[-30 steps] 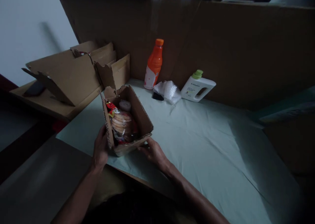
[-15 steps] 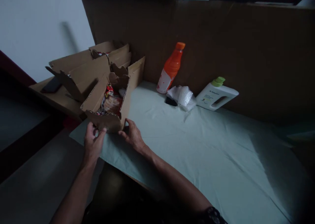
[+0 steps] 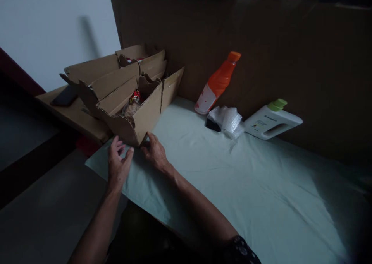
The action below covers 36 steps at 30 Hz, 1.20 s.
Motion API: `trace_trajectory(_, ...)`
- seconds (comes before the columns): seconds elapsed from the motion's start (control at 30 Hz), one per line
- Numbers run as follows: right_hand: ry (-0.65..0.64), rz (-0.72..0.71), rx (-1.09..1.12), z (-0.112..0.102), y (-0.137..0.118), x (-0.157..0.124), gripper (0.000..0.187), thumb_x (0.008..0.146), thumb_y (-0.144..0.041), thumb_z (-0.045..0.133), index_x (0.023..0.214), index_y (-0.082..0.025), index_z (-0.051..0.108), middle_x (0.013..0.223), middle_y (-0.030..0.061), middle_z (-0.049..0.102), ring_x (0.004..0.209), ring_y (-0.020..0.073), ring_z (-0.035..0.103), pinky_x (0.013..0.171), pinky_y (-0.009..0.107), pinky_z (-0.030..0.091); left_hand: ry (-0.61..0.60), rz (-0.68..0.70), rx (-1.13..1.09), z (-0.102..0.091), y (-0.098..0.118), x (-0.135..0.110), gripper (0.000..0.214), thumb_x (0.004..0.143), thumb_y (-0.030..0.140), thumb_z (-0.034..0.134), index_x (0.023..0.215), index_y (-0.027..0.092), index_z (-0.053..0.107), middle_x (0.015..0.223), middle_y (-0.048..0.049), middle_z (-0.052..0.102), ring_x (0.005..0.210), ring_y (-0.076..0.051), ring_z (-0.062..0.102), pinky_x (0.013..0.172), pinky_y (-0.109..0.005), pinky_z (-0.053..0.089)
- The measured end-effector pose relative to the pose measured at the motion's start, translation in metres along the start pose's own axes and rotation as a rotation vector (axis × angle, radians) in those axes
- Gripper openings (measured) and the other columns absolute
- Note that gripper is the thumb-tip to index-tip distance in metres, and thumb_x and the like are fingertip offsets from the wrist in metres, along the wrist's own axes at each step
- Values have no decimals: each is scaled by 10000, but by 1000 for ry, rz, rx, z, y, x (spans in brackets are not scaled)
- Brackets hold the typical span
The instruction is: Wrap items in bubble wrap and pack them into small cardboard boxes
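Note:
An open-topped cardboard box (image 3: 148, 111) stands at the left end of the cloth, beside other cardboard boxes. Inside it lies a shiny packet (image 3: 135, 98) in red and yellow, partly hidden by the box walls. My left hand (image 3: 118, 165) is just in front of the box's near end, fingers apart and curved, holding nothing. At the near right bottom corner of the box is my right hand (image 3: 157, 153), its index fingertip against or very close to the cardboard and its thumb apart.
More cardboard boxes (image 3: 106, 76) stand behind on the left. An orange bottle (image 3: 216, 84), bubble wrap (image 3: 228, 119) with a dark object under it, and a white jug (image 3: 269, 120) with a green cap line the tall cardboard panel (image 3: 290, 55). A pale green cloth (image 3: 232, 182) covers the table.
The box has shifted away from me, up against the boxes behind it. My left hand has come off its near end and opened. The camera view has turned slightly left.

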State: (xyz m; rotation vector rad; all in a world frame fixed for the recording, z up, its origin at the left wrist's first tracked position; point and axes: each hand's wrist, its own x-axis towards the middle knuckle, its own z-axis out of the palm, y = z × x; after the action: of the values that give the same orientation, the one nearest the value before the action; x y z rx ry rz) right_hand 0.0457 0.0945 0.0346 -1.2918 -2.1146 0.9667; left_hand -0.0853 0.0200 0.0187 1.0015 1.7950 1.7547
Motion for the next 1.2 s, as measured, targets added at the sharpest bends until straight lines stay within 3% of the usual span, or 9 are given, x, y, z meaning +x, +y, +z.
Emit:
trace_trajectory(0.2,-40,-27,5,-4,-2,19,814,823,-174,686,1569,-172,360,1594,155,419,1363,274,542,1149,440,453,-105,-67,-44,9,-11,3,867,776,380,771,1535,259,371,1511,-195,457,1399,-338,477,1099,-492,464)
trace_trajectory(0.3,-91,-11,45,-11,1,28,795,833,-170,686,1563,-140,373,1552,158,479,1288,258,600,1131,414,467,-128,-105,-8,10,-17,5,906,782,395,770,1564,271,330,1546,-205,437,1415,-375,455,1069,-529,483)
trace_trajectory(0.43,-137,18,141,-15,8,37,781,848,-209,697,1563,-177,383,1502,127,542,1150,228,671,1083,403,499,-130,-76,13,11,-23,6,911,791,388,752,1577,275,305,1570,-203,410,1427,-379,447,1071,-528,481)
trace_trajectory(0.63,-106,51,227,-10,13,42,784,803,-199,744,1527,-219,445,1453,93,588,1137,236,665,1077,423,506,-117,-35,36,12,-30,6,880,778,347,744,1551,236,338,1553,-222,416,1412,-367,464,1087,-521,466)
trace_trajectory(0.8,-120,145,472,-11,15,36,708,861,-224,661,1524,-181,416,1488,135,538,917,186,705,771,346,624,-38,65,26,15,-36,9,717,767,299,713,1427,191,454,1409,-189,529,1303,-284,559,1112,-463,447)
trace_trajectory(0.9,-109,155,527,-11,15,22,649,885,-217,624,1502,-160,428,1490,156,531,858,157,714,701,295,613,4,95,17,15,-36,12,632,743,294,704,1330,173,505,1282,-156,593,1191,-245,608,1101,-460,452)
trace_trajectory(1.03,-137,67,491,-15,21,-18,631,838,-164,699,1441,-158,510,1286,126,686,1046,197,711,881,323,590,20,75,46,14,-37,15,579,717,319,703,1253,172,539,1142,-105,627,1079,-230,635,1050,-464,485)
trace_trajectory(1.1,-128,-40,374,-28,29,-48,561,855,-173,689,1401,-179,561,1318,124,675,1140,217,684,960,368,566,22,59,86,12,-38,16,557,708,337,697,1223,173,560,1084,-83,633,1018,-227,643,1015,-465,504)
trace_trajectory(1.2,-3,-142,101,-64,50,-101,460,860,-128,646,1315,-197,641,1456,115,589,1313,233,584,1104,419,476,9,74,162,9,-39,18,488,701,354,673,1151,178,606,1014,-60,635,967,-230,643,963,-448,526)
